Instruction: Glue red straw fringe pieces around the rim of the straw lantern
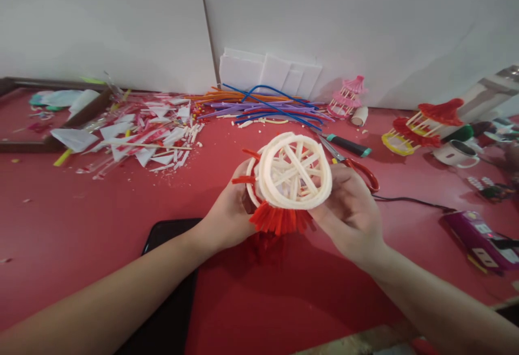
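Observation:
Between my two hands is a craft model made of fuzzy pipe cleaners (295, 171). Its cream ring with crossed spokes faces me, and a red fringe hangs from its lower side. My left hand (229, 209) grips the model from the left, its fingertips partly hidden behind it. My right hand (352, 214) has its thumb and fingers closed on the right edge of the cream ring. Just behind my right hand lie scissors (367, 175) with red handles and a black and teal cutter (349, 145).
Loose pipe cleaners (259, 109) and a heap of scraps (150, 133) lie along the back. Finished-looking tiered models, one pink (346, 98) and one red and yellow (421, 128), stand right of them. Near a white mug (456, 153) sits a purple power strip (480, 241). A dark flat pad (170, 290) lies beneath my left arm.

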Motion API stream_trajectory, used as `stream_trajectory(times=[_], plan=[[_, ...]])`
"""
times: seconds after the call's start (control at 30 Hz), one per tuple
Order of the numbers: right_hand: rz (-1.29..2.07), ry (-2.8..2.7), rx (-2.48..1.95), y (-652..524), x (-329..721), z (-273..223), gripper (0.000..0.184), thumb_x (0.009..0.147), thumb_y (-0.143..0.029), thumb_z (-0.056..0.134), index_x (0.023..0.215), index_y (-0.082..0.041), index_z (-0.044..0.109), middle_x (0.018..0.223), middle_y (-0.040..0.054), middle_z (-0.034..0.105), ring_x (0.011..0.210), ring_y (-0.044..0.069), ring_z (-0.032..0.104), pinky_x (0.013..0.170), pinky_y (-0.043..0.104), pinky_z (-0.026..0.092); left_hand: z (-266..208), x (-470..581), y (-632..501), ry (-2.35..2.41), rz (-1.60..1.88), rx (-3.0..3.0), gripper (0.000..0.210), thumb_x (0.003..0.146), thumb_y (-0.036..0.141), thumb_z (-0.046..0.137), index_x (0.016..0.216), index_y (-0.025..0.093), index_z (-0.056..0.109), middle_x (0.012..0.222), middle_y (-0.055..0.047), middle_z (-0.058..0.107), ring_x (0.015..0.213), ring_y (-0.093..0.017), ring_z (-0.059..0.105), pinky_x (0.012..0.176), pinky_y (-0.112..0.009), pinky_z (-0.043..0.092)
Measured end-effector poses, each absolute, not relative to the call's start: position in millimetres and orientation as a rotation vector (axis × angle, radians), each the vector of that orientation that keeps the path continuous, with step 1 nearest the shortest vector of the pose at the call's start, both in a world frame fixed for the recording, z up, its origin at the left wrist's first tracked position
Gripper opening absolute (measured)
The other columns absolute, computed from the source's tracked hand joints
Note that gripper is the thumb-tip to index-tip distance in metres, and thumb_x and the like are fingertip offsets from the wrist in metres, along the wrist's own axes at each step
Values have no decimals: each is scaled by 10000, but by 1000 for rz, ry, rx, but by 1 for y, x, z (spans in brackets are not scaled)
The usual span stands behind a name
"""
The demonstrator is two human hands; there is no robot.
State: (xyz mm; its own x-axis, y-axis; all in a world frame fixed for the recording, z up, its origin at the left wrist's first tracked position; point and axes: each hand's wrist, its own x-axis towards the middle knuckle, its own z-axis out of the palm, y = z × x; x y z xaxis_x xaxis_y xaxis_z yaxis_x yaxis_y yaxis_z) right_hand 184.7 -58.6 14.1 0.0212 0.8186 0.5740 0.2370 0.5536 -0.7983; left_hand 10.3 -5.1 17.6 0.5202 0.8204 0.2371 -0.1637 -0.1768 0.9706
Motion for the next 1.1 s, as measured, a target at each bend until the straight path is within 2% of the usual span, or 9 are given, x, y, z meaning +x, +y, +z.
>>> stream_trajectory(times=[0.17, 0.33, 0.43, 0.5, 0.6, 0.7, 0.8, 0.97, 1.1], plan=[[576, -1521, -931, -57, 185, 8, 183, 827, -180, 633, 990, -227, 564, 938, 21, 554, 874, 140, 561, 705, 282, 500, 16, 10, -4, 576, 965, 1485, 795, 574, 282, 870, 1298, 215, 552, 1208, -143, 691, 1225, -336, 575, 1054, -496, 444], [550, -1566, -793, -58, 197, 3, 304, 907, -382, 499, 1169, -237, 550, 1089, 81, 558, 962, 201, 572, 793, 384, 524, 16, 7, -3, 545, 927, 1459, 582, 644, 264, 833, 1192, 189, 649, 1221, -126, 693, 1254, -330, 553, 1095, -470, 403], [174, -1796, -799, -59, 205, 5, 363, 845, -288, 596, 1199, -216, 564, 1144, 87, 565, 1060, 227, 563, 887, 416, 509, 14, 3, -3, 527, 867, 1401, 520, 658, 245, 824, 1154, 193, 677, 1216, -112, 700, 1221, -315, 585, 1092, -448, 413], [-104, -1934, -760, -59, 207, 7, 382, 807, -254, 656, 1177, -186, 586, 1112, 83, 587, 1029, 218, 580, 877, 403, 516, 13, 1, -2, 539, 855, 1355, 531, 665, 232, 820, 1173, 201, 668, 1235, -104, 691, 1201, -296, 604, 1081, -418, 430], [-321, -2016, -766, -57, 208, 12, 306, 815, -223, 679, 1112, -168, 630, 1040, 69, 643, 980, 193, 603, 836, 362, 538, 11, -2, 1, 527, 845, 1327, 554, 674, 186, 813, 1203, 224, 651, 1263, -85, 679, 1197, -261, 610, 1048, -355, 462], [-432, -2046, -807, -56, 206, 17, 217, 834, -224, 678, 1050, -245, 669, 949, 3, 712, 927, 162, 620, 787, 323, 557, 10, -3, 3, 507, 786, 1361, 490, 680, 167, 806, 1152, 218, 686, 1236, -84, 694, 1200, -266, 606, 1053, -360, 455], [-504, -2071, -799, -56, 204, 19, 219, 811, -210, 710, 1004, -310, 687, 895, -74, 742, 891, 142, 630, 783, 307, 563, 13, -1, 4, 521, 745, 1393, 444, 680, 189, 805, 1113, 202, 711, 1207, -101, 707, 1226, -301, 582, 1083, -414, 423], [-396, -2134, -784, -61, 204, 13, 331, 844, -40, 603, 1105, -232, 668, 1050, -50, 734, 1029, 130, 605, 844, 278, 565, 18, 1, 2, 546, 725, 1403, 501, 677, 236, 803, 1163, 206, 688, 1184, -119, 714, 1239, -338, 564, 1087, -487, 405], [-383, -2142, -781, -64, 202, 10, 356, 825, -37, 626, 1112, -244, 667, 1067, -60, 730, 1055, 135, 604, 864, 300, 559, 16, 0, 1, 573, 719, 1417, 501, 653, 255, 819, 1136, 197, 702, 1160, -129, 723, 1225, -352, 572, 1083, -513, 398]])
